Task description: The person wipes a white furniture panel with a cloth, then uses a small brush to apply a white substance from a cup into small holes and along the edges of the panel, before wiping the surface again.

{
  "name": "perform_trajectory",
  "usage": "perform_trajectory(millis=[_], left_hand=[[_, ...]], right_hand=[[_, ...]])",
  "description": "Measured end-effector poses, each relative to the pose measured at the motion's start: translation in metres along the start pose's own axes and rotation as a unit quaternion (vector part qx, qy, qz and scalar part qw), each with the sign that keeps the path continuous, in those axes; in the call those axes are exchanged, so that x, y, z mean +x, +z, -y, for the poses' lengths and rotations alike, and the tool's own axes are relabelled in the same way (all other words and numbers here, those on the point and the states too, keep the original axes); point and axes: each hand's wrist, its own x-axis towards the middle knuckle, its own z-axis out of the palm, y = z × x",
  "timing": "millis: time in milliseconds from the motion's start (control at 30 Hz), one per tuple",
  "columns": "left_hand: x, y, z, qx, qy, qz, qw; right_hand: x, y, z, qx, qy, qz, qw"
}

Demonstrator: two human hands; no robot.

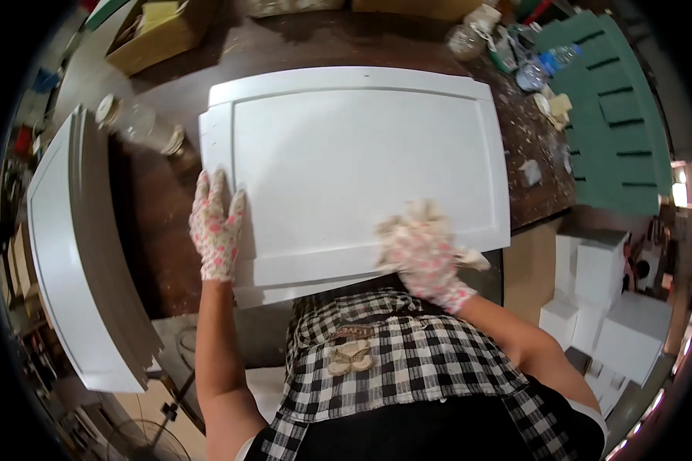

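White panel [354, 169] mid-frame: stiff, flat, smooth, likely slippery, best gripped by side edges; left hand [216, 230] open flat on left edge, right hand [423, 253] closed on rag [473, 259].

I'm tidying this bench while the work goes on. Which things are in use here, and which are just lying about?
In use:
left hand, flat on the white panel
right hand, blurred, pressing a small pad on the panel

Lying about:
stacked white panels
glass jar
plastic bottle
cardboard box
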Motion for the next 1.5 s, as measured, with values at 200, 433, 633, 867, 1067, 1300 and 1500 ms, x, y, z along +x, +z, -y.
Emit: perform_trajectory(millis=[200,433,633,867,1067,1300,1500], left_hand=[[-0.001,0.012,0.011,-0.004,0.047,-0.039,0.998],[-0.009,0.019,0.013,0.017,0.048,-0.058,0.997],[-0.058,0.025,-0.008,-0.026,0.032,-0.076,0.996],[-0.151,0.011,-0.069,0.077,-0.273,-0.096,0.954],[-0.194,0.014,-0.062,-0.167,-0.315,-0.117,0.927],[-0.239,-0.002,-0.036,-0.442,-0.381,-0.192,0.789],[-0.232,-0.029,-0.031,-0.582,-0.301,-0.377,0.655]], right_hand=[[-0.132,-0.102,0.059,-0.480,-0.113,-0.391,0.777],[-0.168,-0.175,0.126,-0.467,-0.186,-0.548,0.669],[-0.050,-0.163,0.186,-0.479,-0.200,-0.385,0.764],[-0.032,-0.164,0.207,-0.344,-0.123,-0.331,0.870],[-0.039,-0.154,0.195,-0.386,-0.185,-0.316,0.846],[-0.120,-0.095,0.169,-0.283,-0.321,-0.443,0.788],[-0.179,-0.083,0.127,-0.065,-0.459,-0.408,0.787]])
